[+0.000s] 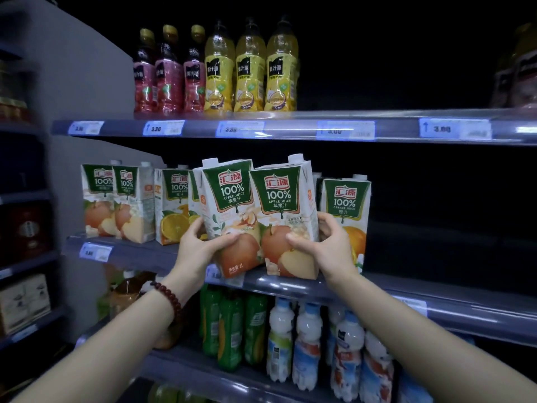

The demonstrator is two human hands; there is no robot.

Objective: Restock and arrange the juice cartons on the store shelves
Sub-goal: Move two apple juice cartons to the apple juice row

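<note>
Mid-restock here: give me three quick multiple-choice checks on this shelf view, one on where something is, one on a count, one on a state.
1. Where do the yellow juice bottles stand?
A. Top shelf, right of the red bottles
B. Bottom shelf
C. Middle shelf, beside the cartons

2. How many apple juice cartons stand untouched at the left end of the middle shelf?
A. Four
B. Two
C. None

3. What is the state of the two hands?
A. Both idle, holding nothing
B. Only the right hand holds a carton
C. Each hand grips its own apple juice carton

Answers:
1 A: they stand up top, right of the red juice bottles.
2 B: two apple juice cartons sit there, with orange juice cartons beside them.
3 C: the left hand grips the tilted left carton, and the right hand grips the right carton.
</note>
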